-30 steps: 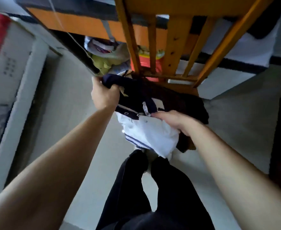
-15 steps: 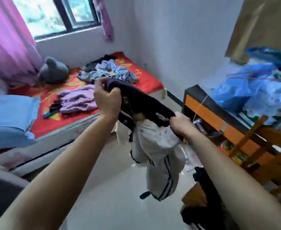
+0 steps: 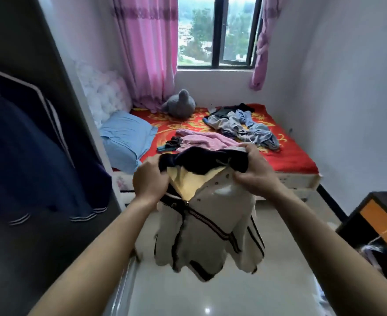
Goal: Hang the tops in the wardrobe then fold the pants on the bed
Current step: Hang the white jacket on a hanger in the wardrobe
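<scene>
White zip jacket [image 3: 206, 236] hangs limp in mid-air before the bed's [image 3: 298, 164] near edge, beside the wardrobe [image 3: 39, 53], with the left hand [image 3: 150, 181] and right hand [image 3: 254, 176] fingers curled tight into its navy collar [image 3: 201, 160]; likely soft, light and floppy, best gripped at the shoulders.

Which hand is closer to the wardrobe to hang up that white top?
Probably the left hand: it grips the white top on the side nearest the wardrobe, which stands at the left. The right hand holds the far side.
</scene>
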